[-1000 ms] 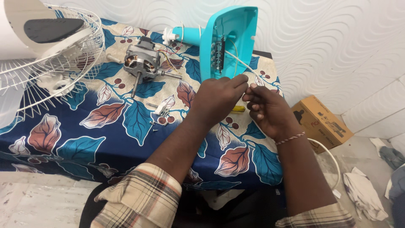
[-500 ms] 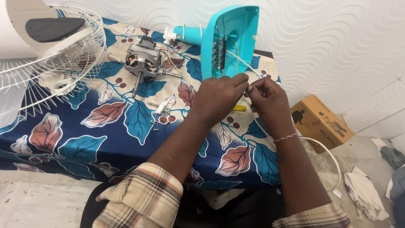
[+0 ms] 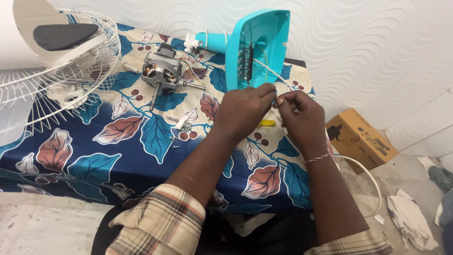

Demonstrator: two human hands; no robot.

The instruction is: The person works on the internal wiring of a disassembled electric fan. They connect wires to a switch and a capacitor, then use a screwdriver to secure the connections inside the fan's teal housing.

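Observation:
A turquoise fan base (image 3: 257,47) lies on its side at the back of the table, underside open with a switch block and thin white wires (image 3: 269,71) showing. My left hand (image 3: 245,111) and my right hand (image 3: 302,115) meet just below it, fingertips pinched together on the end of a white wire that runs out of the base. A grey electric motor (image 3: 160,71) with a shaft rests to the left. A yellow-handled screwdriver (image 3: 267,123) peeks out between my wrists.
A white wire fan guard (image 3: 56,89) overhangs the table's left end. Small screws and a metal clip (image 3: 181,125) lie on the leaf-patterned cloth (image 3: 141,137). On the floor at right: a cardboard box (image 3: 361,139), a white cable (image 3: 368,177) and rags (image 3: 410,217).
My right hand has risen from the cloth and closed in on my left hand, so both sets of fingertips now meet on the wire, slightly closer to the base.

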